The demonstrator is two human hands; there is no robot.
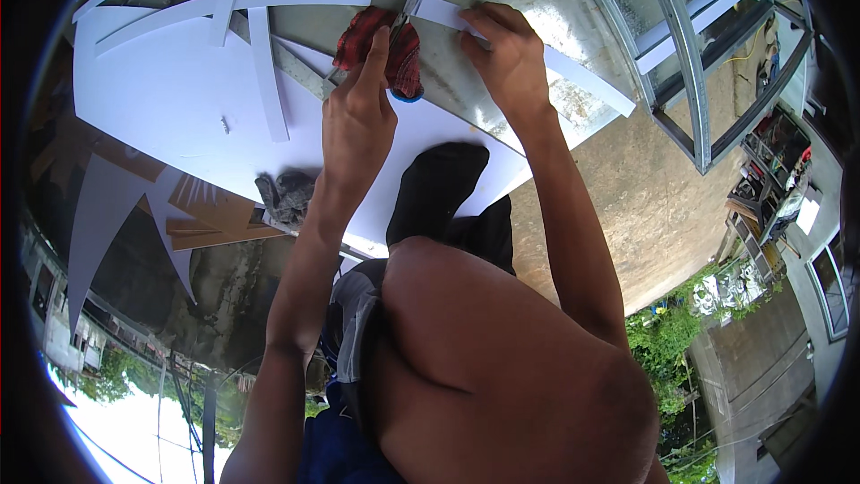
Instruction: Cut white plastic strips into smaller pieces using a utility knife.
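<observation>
My left hand (360, 121) is closed, its index finger stretched forward over a red and black cloth (408, 63). A thin dark tip sticks out beside its knuckles, but what the fingers hold is hidden. My right hand (511, 49) pinches a long white strip (587, 81) between thumb and fingers. The strip runs from near the cloth to the lower right. At its left end lies a small metallic piece (412, 4), too small to make out. Both hands are over a shiny metal sheet (448, 67).
Several loose white strips (269, 81) cross each other on a large white sheet (179, 90) at left. A grey crumpled cloth (288, 195) lies near my left forearm. A metal frame (694, 81) stands at the right. My black-socked foot (439, 184) rests on the white sheet.
</observation>
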